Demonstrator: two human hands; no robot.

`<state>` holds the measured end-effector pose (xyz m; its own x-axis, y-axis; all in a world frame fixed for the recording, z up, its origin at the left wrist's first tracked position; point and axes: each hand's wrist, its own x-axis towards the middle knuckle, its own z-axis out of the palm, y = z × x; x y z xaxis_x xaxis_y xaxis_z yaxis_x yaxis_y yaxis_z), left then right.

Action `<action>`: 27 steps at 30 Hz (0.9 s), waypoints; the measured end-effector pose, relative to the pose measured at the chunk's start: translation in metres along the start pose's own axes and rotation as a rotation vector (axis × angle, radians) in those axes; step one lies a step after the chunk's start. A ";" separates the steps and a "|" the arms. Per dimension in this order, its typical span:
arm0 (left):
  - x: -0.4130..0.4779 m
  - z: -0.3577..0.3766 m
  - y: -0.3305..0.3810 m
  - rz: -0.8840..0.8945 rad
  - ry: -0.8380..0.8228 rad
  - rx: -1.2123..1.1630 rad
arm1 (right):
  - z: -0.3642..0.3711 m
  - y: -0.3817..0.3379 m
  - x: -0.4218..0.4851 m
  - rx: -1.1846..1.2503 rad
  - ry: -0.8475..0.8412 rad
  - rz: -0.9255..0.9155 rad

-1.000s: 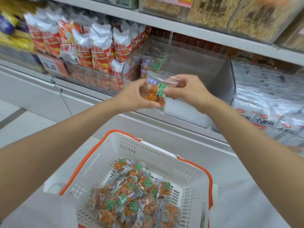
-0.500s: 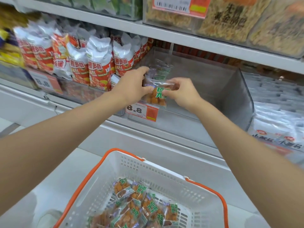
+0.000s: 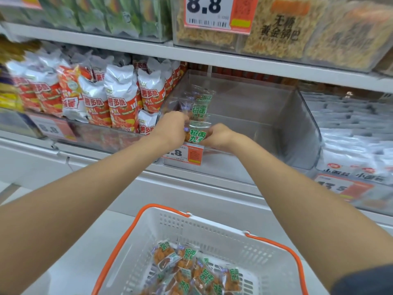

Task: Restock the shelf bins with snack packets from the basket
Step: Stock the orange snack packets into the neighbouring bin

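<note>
Snack pkt (image 3: 196, 134), clear w/ green label and orange pieces inside, is held between both hands just above the front lip of the clear bin (image 3: 282, 124). L hand (image 3: 172, 128) is at the pkt's 9 o'clock, fingers curled onto its left edge. R hand (image 3: 219, 137) is at its 3 o'clock, pinching the right edge. Both grips are narrow and closed on that one pkt. At the pkt's 12 o'clock, in the bin's left end, a few stood pkts (image 3: 201, 104) of the same type are upright, the nearest just behind the held one; can't tell if they touch. At 6 o'clock from the hands is an orange-white price tag (image 3: 187, 155) on the bin front, its left part hidden by the L wrist. At 9 o'clock, past the bin's left wall, red-silver bags (image 3: 119, 96) are packed upright, near the L knuckles. Open room runs toward 3 o'clock inside the bin as far as its right wall; beyond that wall are white pkts (image 3: 350, 137) in the next bin. Upper shelf edge (image 3: 212, 57) crosses at 12 o'clock, well above the hands, w/ a gap over the bin rim. White basket (image 3: 191, 226) w/ orange handles is at frame 6 o'clock, between the forearms, w/ basket pkts (image 3: 191, 265) heaped on its floor.
</note>
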<state>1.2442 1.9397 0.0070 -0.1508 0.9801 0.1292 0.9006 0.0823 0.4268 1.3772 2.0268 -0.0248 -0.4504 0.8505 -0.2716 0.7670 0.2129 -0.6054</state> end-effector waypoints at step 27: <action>0.002 0.006 -0.007 -0.030 -0.009 0.010 | -0.006 -0.004 -0.016 0.149 -0.021 0.003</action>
<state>1.2397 1.9422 -0.0011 -0.1738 0.9788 0.1081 0.8997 0.1132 0.4216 1.3843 2.0154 -0.0140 -0.4586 0.8406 -0.2881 0.6925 0.1349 -0.7087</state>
